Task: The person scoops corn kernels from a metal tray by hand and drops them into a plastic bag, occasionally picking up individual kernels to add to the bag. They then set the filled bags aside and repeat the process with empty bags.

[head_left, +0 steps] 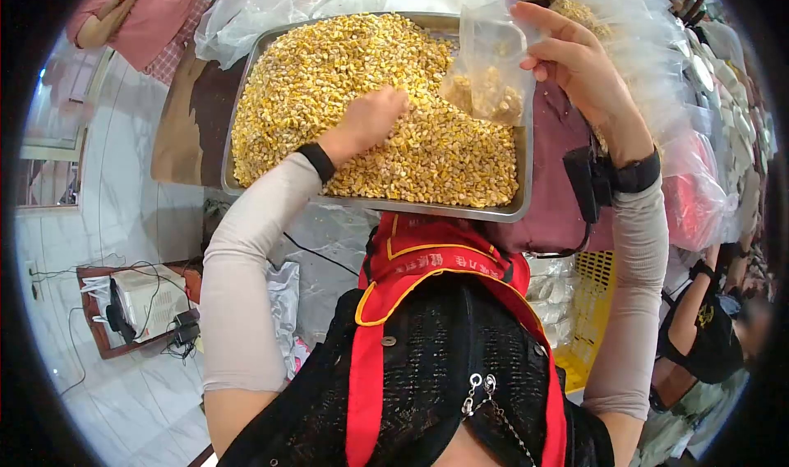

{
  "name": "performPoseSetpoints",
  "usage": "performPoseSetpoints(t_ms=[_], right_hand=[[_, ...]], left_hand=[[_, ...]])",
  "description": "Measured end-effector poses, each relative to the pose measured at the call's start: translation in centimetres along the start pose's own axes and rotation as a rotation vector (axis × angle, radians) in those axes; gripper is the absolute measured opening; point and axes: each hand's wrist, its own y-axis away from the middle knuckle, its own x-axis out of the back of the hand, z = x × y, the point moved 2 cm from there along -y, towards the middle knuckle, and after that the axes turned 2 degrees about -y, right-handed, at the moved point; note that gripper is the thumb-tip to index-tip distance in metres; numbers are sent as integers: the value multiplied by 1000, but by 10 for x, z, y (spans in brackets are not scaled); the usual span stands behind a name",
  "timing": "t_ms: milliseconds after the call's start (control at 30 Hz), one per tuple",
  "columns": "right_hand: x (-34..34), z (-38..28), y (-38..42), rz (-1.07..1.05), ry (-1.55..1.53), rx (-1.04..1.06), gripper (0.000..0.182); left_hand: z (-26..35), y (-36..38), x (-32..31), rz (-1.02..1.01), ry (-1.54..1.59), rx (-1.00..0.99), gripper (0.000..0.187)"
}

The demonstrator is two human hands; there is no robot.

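A large metal tray point(523, 189) is heaped with yellow corn kernels point(329, 64). My left hand point(376, 120) is down on the kernels near the middle of the tray, its fingers curled together; whatever they hold is hidden. At the tray's back right corner, my right hand point(567, 56) pinches the upper edge of a clear plastic bag point(485, 64). Some kernels lie in the bottom of that bag, which rests against the corn.
Clear plastic bags point(633, 64) pile up right of the tray, and a plastic sheet point(271, 3) lies behind it. One person point(152, 23) stands at the back left, another point(707, 327) at the right. A yellow crate point(590, 303) is below the table edge.
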Motion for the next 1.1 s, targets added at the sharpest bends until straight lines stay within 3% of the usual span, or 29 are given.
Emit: performPoseSetpoints(t_ms=[67,133,233,300,433,500,600,700,733,767,833,867,900,967,1033,1100], right_hand=[[3,2,-1,5,7,-1,50],[6,8,-1,8,11,3,51],[7,18,-2,-25,83,-77,51],[7,20,0,36,47,-106,47],[11,22,-1,17,37,-118,47],[12,23,-1,-11,31,-122,47],[10,22,3,32,63,-100,51],[10,17,7,58,51,-99,51],[12,18,7,60,52,-98,51],[15,20,6,43,46,-119,50],[14,21,6,26,40,-139,49],[10,20,7,32,34,-122,49],[8,18,6,37,29,-105,49],[10,23,2,-2,31,-113,49],[8,22,2,-33,35,-123,49],[1,18,5,-3,49,-118,50]], left_hand=[[-23,-8,2,14,66,85,15],[-44,-14,14,-98,222,499,23],[-60,-11,-1,-96,194,555,28],[-59,-12,-11,-19,139,444,26],[-9,-34,-1,-79,106,362,22],[9,-42,-3,-198,-16,190,20],[29,-41,-2,-182,14,72,16],[16,-39,-1,-183,115,114,16],[4,-39,-6,-21,132,144,16],[-7,-37,-13,-20,132,142,16],[-18,-36,-2,-60,1023,758,18],[-13,-32,7,-21,1231,892,22],[-12,-32,13,-19,1230,891,22],[-13,-30,19,61,1707,955,23],[-15,-32,28,117,1859,922,25],[-13,-39,35,272,2248,883,25]])
